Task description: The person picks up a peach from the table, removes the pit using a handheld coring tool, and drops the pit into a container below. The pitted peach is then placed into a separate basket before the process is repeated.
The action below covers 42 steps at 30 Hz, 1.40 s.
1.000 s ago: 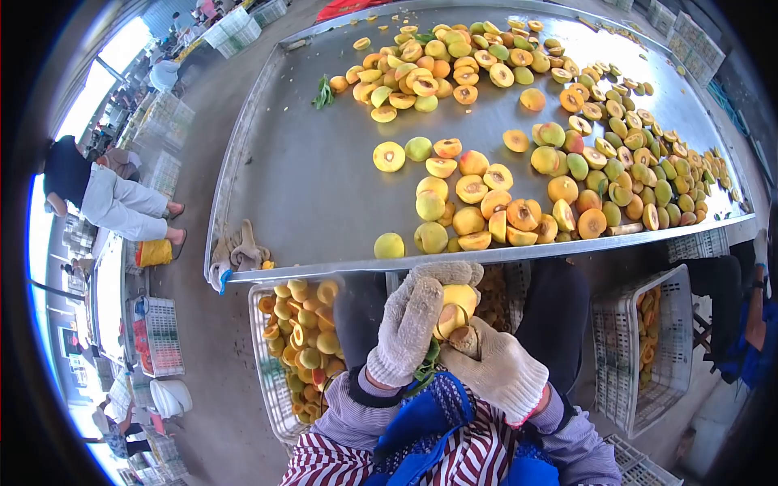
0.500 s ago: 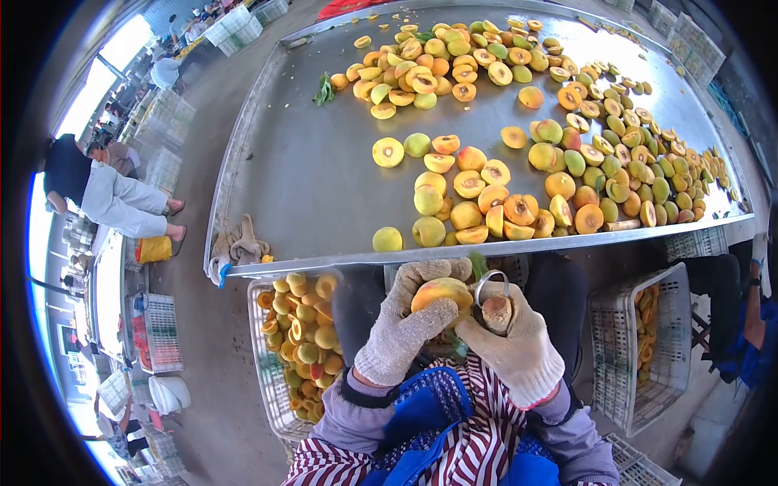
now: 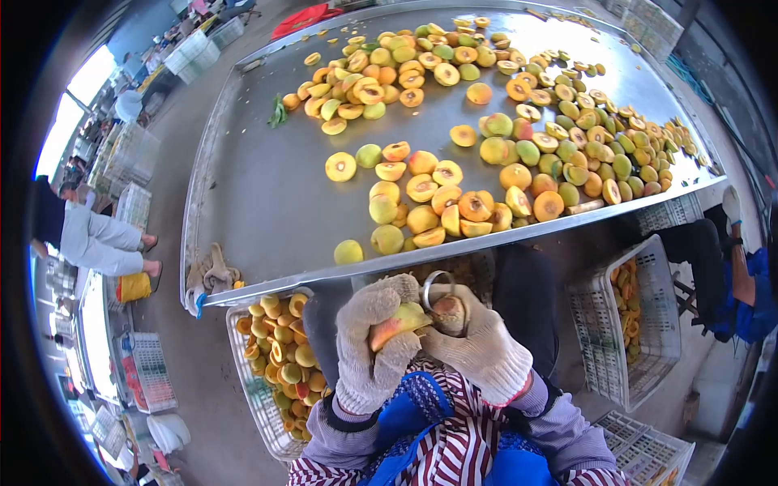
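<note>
My left hand (image 3: 377, 340), in a knitted glove, holds a yellow and reddish peach (image 3: 399, 325) over my lap. Close against its right side, my right hand (image 3: 478, 344), also gloved, grips a tool with a metal ring (image 3: 438, 285) and a rounded wooden end (image 3: 448, 314). Whether the tool touches the fruit is hidden by the fingers. Beyond both hands, halved and whole peaches (image 3: 421, 219) lie on a metal table (image 3: 267, 186).
A white crate of peach halves (image 3: 263, 401) stands below the table at left, another crate (image 3: 600, 340) at right. Gloves (image 3: 212, 271) lie on the table's left corner. A co-worker's arm (image 3: 739, 267) is at far right; a person (image 3: 97, 235) is at far left.
The view has turned, so the table appears tilted and shifted left. My left hand has rotated the peach, showing its reddish side. The co-worker's gloved hand now shows at the right.
</note>
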Each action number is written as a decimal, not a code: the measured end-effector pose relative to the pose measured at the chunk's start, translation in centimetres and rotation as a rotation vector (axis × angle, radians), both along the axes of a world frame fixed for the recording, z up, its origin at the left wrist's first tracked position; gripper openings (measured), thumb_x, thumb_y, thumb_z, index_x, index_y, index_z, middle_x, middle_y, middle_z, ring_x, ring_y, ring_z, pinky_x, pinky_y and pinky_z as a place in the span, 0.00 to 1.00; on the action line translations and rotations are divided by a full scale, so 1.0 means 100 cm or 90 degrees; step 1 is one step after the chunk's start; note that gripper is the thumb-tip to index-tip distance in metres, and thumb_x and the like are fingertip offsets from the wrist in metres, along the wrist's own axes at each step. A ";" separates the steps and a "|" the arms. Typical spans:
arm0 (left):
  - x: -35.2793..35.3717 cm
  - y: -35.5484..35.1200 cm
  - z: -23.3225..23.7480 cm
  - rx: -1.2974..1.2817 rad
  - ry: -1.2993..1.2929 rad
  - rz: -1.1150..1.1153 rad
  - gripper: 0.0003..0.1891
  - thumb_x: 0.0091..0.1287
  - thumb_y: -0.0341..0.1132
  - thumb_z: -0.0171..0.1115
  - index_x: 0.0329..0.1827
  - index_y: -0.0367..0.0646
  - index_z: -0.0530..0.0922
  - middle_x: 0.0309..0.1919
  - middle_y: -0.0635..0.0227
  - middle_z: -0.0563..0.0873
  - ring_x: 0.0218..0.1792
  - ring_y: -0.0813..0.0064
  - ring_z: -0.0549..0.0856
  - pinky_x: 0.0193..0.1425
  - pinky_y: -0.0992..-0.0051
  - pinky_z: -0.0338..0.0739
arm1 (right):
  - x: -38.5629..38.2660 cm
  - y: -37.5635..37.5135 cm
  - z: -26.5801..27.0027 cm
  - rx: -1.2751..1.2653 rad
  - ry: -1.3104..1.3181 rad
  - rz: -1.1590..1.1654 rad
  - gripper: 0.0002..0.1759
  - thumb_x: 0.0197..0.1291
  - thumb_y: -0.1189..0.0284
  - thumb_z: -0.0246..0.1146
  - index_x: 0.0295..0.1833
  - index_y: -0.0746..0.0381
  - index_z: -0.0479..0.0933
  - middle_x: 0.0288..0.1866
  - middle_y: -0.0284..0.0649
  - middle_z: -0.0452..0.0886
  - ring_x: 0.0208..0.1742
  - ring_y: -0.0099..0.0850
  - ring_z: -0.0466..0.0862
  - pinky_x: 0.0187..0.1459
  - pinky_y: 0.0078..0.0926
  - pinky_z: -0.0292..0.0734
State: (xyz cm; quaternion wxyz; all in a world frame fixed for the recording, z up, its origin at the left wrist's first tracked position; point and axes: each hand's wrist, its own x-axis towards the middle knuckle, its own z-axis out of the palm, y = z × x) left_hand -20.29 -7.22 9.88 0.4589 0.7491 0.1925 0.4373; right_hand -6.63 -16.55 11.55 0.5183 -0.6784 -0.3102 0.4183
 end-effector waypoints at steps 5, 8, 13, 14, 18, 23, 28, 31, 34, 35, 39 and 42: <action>0.004 0.004 0.006 0.090 0.050 -0.039 0.24 0.62 0.27 0.72 0.60 0.36 0.72 0.57 0.45 0.83 0.55 0.51 0.86 0.57 0.60 0.82 | 0.010 -0.006 0.000 -0.068 0.302 0.090 0.14 0.65 0.67 0.70 0.49 0.64 0.78 0.26 0.28 0.78 0.25 0.15 0.76 0.27 0.18 0.72; 0.007 0.006 0.000 0.169 0.062 -0.038 0.23 0.62 0.27 0.72 0.58 0.37 0.74 0.53 0.47 0.85 0.50 0.50 0.88 0.54 0.61 0.84 | 0.011 -0.007 0.003 -0.085 0.353 0.088 0.12 0.65 0.70 0.69 0.49 0.63 0.78 0.27 0.27 0.78 0.21 0.14 0.73 0.22 0.15 0.66; 0.018 0.001 -0.007 0.296 0.064 0.087 0.22 0.61 0.30 0.74 0.56 0.38 0.76 0.49 0.50 0.87 0.48 0.52 0.89 0.50 0.60 0.86 | 0.010 -0.002 0.007 -0.105 0.318 0.045 0.12 0.64 0.70 0.68 0.49 0.65 0.79 0.29 0.30 0.81 0.26 0.15 0.77 0.28 0.18 0.73; 0.021 0.001 -0.010 0.284 0.051 0.103 0.21 0.60 0.30 0.75 0.55 0.38 0.77 0.48 0.51 0.88 0.47 0.54 0.89 0.50 0.63 0.85 | 0.010 -0.004 0.008 -0.131 0.299 0.072 0.13 0.63 0.69 0.69 0.49 0.64 0.79 0.29 0.30 0.81 0.24 0.17 0.77 0.25 0.18 0.72; 0.018 0.039 -0.053 0.078 0.159 0.260 0.14 0.68 0.32 0.69 0.52 0.37 0.77 0.46 0.53 0.88 0.46 0.60 0.89 0.51 0.67 0.84 | 0.003 -0.023 0.024 0.043 0.028 0.385 0.16 0.61 0.64 0.71 0.48 0.62 0.79 0.32 0.34 0.84 0.34 0.25 0.85 0.39 0.27 0.81; 0.004 0.028 -0.012 -0.555 -0.141 0.047 0.14 0.74 0.39 0.62 0.57 0.41 0.75 0.60 0.57 0.82 0.53 0.62 0.86 0.54 0.65 0.84 | 0.002 -0.013 0.006 -0.080 -0.255 0.129 0.20 0.59 0.64 0.72 0.53 0.62 0.77 0.34 0.40 0.85 0.37 0.27 0.86 0.41 0.27 0.80; 0.011 0.020 -0.012 -0.673 -0.320 -0.122 0.25 0.73 0.47 0.65 0.65 0.42 0.72 0.68 0.57 0.77 0.66 0.56 0.79 0.64 0.57 0.79 | -0.010 -0.012 0.013 -0.005 -0.187 0.068 0.18 0.60 0.65 0.72 0.49 0.61 0.76 0.29 0.46 0.84 0.32 0.46 0.88 0.34 0.33 0.82; 0.013 0.008 0.005 -0.753 -0.322 -0.118 0.26 0.72 0.49 0.64 0.65 0.42 0.72 0.69 0.56 0.76 0.67 0.56 0.78 0.64 0.55 0.80 | -0.015 -0.010 0.009 0.029 -0.201 0.100 0.17 0.60 0.64 0.73 0.47 0.62 0.77 0.27 0.48 0.83 0.29 0.48 0.86 0.32 0.36 0.81; 0.011 0.001 0.004 -0.755 -0.333 -0.138 0.29 0.72 0.49 0.63 0.69 0.41 0.68 0.68 0.53 0.75 0.66 0.56 0.78 0.65 0.54 0.79 | -0.016 -0.010 0.003 0.036 -0.258 0.059 0.17 0.59 0.63 0.73 0.45 0.61 0.76 0.25 0.49 0.82 0.28 0.49 0.86 0.29 0.40 0.81; 0.011 0.001 0.004 -0.754 -0.334 -0.157 0.30 0.72 0.49 0.63 0.71 0.41 0.67 0.68 0.53 0.76 0.66 0.56 0.78 0.65 0.54 0.79 | -0.016 -0.010 0.001 0.035 -0.257 0.058 0.17 0.59 0.63 0.73 0.45 0.61 0.76 0.25 0.49 0.82 0.28 0.49 0.86 0.29 0.40 0.81; 0.006 0.003 0.006 -0.717 -0.255 -0.178 0.30 0.74 0.49 0.60 0.72 0.39 0.68 0.66 0.52 0.77 0.65 0.59 0.79 0.67 0.58 0.77 | -0.015 -0.011 0.002 0.014 -0.250 0.072 0.17 0.59 0.64 0.73 0.44 0.62 0.76 0.25 0.48 0.82 0.28 0.49 0.87 0.29 0.39 0.81; 0.002 0.003 0.003 -0.658 -0.172 -0.141 0.32 0.75 0.51 0.57 0.73 0.37 0.67 0.64 0.54 0.78 0.64 0.63 0.80 0.69 0.64 0.74 | -0.017 -0.012 0.008 0.024 -0.238 0.071 0.17 0.59 0.64 0.73 0.43 0.62 0.75 0.25 0.48 0.82 0.28 0.49 0.86 0.28 0.39 0.80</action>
